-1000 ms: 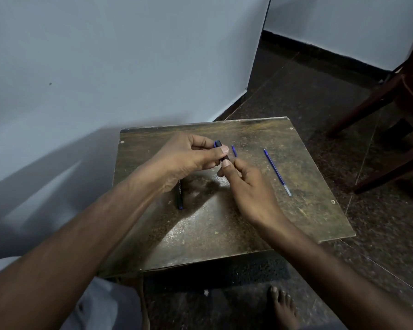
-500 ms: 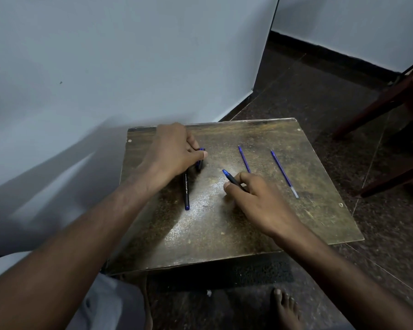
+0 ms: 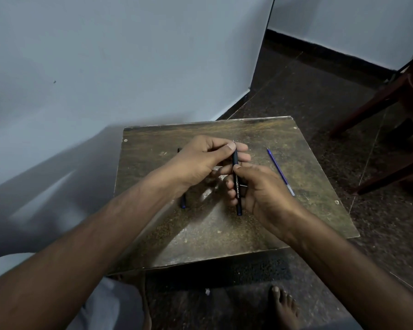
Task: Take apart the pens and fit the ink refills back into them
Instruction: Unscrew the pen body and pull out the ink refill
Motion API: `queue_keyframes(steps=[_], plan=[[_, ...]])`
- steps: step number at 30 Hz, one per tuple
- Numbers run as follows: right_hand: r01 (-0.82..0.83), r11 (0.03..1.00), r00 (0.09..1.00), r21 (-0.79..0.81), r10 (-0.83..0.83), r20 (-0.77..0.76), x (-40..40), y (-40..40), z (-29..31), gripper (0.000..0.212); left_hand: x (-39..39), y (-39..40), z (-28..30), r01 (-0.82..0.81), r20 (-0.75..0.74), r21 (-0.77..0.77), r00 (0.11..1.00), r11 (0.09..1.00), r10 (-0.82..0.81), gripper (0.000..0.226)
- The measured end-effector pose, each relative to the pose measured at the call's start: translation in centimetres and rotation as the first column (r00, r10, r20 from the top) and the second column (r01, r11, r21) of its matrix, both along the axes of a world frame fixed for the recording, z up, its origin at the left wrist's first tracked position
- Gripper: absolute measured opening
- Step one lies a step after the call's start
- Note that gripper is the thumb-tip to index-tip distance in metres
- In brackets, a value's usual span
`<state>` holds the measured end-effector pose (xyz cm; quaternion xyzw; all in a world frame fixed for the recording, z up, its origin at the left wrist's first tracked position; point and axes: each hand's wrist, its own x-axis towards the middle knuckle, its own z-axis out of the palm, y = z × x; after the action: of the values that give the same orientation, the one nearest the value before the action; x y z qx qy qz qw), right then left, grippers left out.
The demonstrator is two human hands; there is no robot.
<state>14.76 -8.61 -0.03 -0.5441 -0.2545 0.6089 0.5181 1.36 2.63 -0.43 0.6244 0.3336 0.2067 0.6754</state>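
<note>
A black pen barrel point(image 3: 237, 186) with white lettering stands nearly upright above the small table point(image 3: 224, 229). My right hand point(image 3: 260, 196) grips its lower half. My left hand point(image 3: 208, 158) pinches its top end, where a thin metal tip shows. A blue ink refill point(image 3: 280, 171) lies on the table to the right of my hands. A second black pen point(image 3: 183, 201) lies on the table under my left wrist, mostly hidden.
The table stands on a dark speckled floor by a pale wall. Dark wooden chair legs point(image 3: 379, 103) rise at the right. My bare foot point(image 3: 283, 308) rests on the floor in front of the table.
Both hands were apart and down on the table half a second ago. They have come together over the table's middle, holding one pen upright. One of the two refills is out of sight.
</note>
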Motion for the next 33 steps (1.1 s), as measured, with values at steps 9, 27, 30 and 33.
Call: queue_keyframes(steps=[9,27,30,33], plan=[[-0.142,0.983,0.970,0.115,0.115,0.215,2.4,0.0,-0.2,0.017,-0.2,-0.2,0.4,-0.108,0.120,-0.068,0.986,0.992,0.116,0.017],[-0.177,0.982,0.960,0.062,0.159,0.230,2.8,0.1,-0.4,0.027,-0.3,0.0,0.3,-0.235,0.043,0.104,0.972,0.967,0.231,0.018],[-0.071,0.993,0.969,0.090,0.047,0.243,2.8,0.1,-0.5,0.027,-0.3,0.0,0.2,-0.242,0.052,0.113,0.970,0.964,0.237,0.018],[-0.008,0.996,0.963,0.084,-0.015,0.270,2.9,0.3,-0.7,0.038,-0.2,0.0,0.1,-0.246,0.077,0.095,0.968,0.965,0.240,0.014]])
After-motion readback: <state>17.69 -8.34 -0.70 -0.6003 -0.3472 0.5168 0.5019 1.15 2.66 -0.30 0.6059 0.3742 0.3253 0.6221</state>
